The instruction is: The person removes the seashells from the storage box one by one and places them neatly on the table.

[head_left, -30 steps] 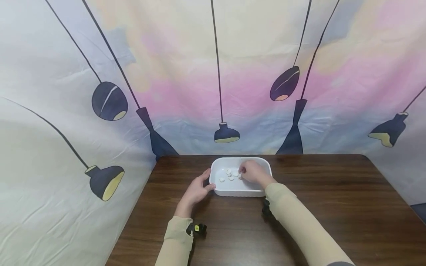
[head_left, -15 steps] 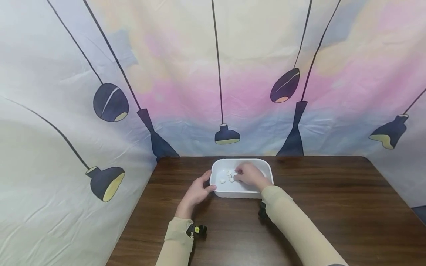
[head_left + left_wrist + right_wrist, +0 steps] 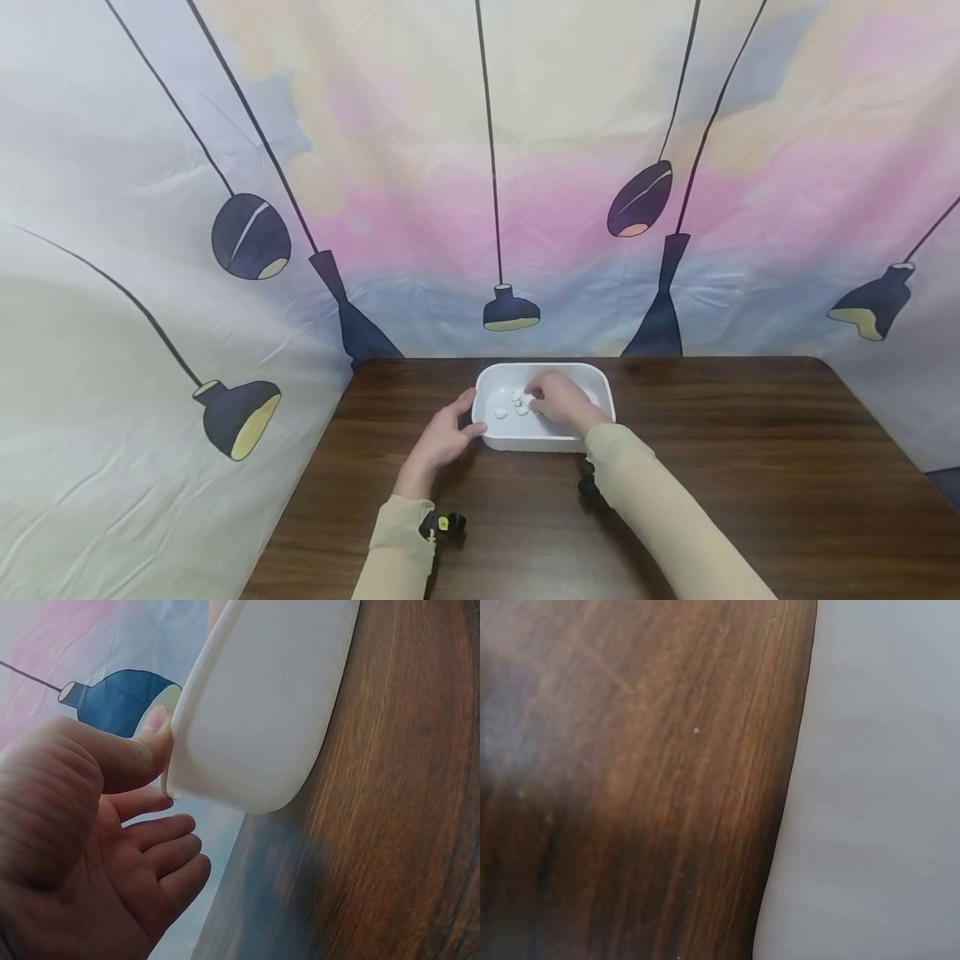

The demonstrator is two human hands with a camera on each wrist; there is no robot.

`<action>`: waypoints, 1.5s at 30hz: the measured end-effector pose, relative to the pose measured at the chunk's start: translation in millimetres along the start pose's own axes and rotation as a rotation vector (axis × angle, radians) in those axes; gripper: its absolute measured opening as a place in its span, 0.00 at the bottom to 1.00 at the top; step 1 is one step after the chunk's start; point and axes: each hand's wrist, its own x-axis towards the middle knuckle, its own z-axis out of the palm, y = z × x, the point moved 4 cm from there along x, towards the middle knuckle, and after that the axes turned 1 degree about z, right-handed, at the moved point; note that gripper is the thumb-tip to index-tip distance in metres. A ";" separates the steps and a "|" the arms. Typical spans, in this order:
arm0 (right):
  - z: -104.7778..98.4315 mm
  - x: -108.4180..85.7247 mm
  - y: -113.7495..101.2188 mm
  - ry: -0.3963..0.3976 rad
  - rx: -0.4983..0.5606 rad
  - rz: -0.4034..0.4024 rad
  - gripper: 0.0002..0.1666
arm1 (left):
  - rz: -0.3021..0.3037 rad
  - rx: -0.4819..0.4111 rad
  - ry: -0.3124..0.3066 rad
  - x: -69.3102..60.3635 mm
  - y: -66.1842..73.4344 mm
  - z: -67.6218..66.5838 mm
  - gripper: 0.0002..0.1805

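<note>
A white rectangular tray [image 3: 536, 443] with raised walls stands near the table's far edge. Several small off-white pieces [image 3: 500, 413] lie in its left half; their exact kind is too small to tell. My left hand [image 3: 441, 433] holds the tray's left end, thumb and forefinger at the rim; in the left wrist view its other fingers curl loosely below that rim. Inside the tray is my right hand [image 3: 561, 398], fingers bent down among the pieces. Its fingertips are beside some of them, and whether it pinches one is unclear. Only the tray's outside wall [image 3: 877, 787] shows in the right wrist view.
The tray stands on a dark brown wooden table [image 3: 517, 533]. Behind the table and along the left hangs a pastel cloth [image 3: 450, 200] printed with hanging lamps. A small black camera [image 3: 442, 526] is strapped to the left wrist.
My right hand has shifted slightly left within the tray, covering pieces that showed before. The left hand keeps its place on the tray's end.
</note>
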 end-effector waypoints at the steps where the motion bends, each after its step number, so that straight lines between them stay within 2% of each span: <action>1: 0.2 0.1 0.4 0.000 -0.007 0.006 0.17 | 0.005 0.001 -0.001 0.1 0.3 0.0 0.39; 6: -0.3 0.1 -1.9 0.019 -0.015 0.033 0.17 | 0.022 0.015 0.005 0.1 0.3 -1.4 0.39; 11: 0.8 -1.7 -8.4 0.014 -0.042 0.016 0.17 | 0.032 0.050 0.010 -2.5 -1.1 -3.5 0.39; 16: 1.6 -2.8 -10.1 0.007 -0.054 0.025 0.18 | 0.031 0.045 0.011 -4.4 -1.9 -3.6 0.38; 28: 5.8 4.6 -2.5 0.009 -0.063 0.070 0.17 | 0.021 0.021 0.015 -4.4 -0.6 -3.9 0.39; 33: 4.1 5.8 -0.4 0.010 -0.076 0.094 0.17 | 0.035 0.023 0.015 -3.7 -0.7 -4.5 0.38; 41: -1.6 3.1 1.3 0.032 -0.069 0.076 0.17 | 0.039 0.032 0.005 -1.2 -0.3 -3.6 0.38; 45: -6.1 -1.6 2.2 0.030 -0.032 0.103 0.19 | 0.045 0.041 0.001 -0.1 1.4 -2.2 0.39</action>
